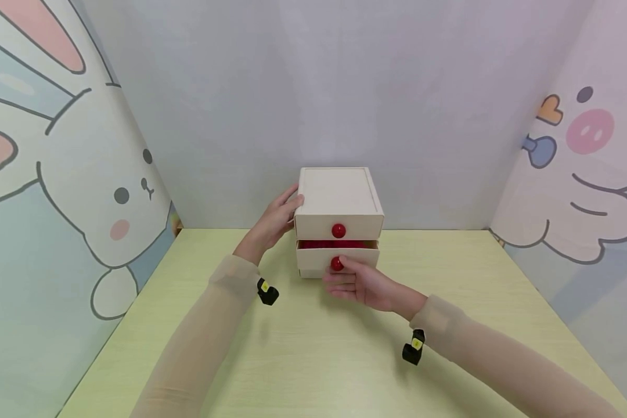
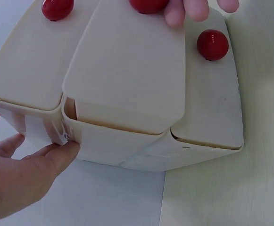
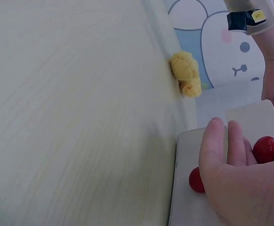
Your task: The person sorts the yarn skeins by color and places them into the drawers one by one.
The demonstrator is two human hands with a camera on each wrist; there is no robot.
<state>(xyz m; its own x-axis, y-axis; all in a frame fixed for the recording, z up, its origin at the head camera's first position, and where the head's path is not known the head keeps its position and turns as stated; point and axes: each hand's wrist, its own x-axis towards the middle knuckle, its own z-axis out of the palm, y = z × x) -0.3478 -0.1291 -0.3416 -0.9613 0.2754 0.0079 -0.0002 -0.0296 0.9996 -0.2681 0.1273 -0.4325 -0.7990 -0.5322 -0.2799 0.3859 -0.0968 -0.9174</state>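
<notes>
A small cream drawer cabinet with red ball knobs stands toward the back of the table. Its middle drawer is pulled partway out, while the top drawer and bottom drawer sit flush. Something red shows in the gap above the pulled-out front. My right hand pinches that drawer's red knob with the thumb on it, the other fingers extended below. My left hand presses against the cabinet's left side with fairly straight fingers, its thumb at the top edge.
The pale yellow-green table extends in front and to both sides. Behind it hangs a plain pale backdrop, with cartoon-printed panels at left and right. A yellow fluffy bundle lies by the table's edge in the right wrist view.
</notes>
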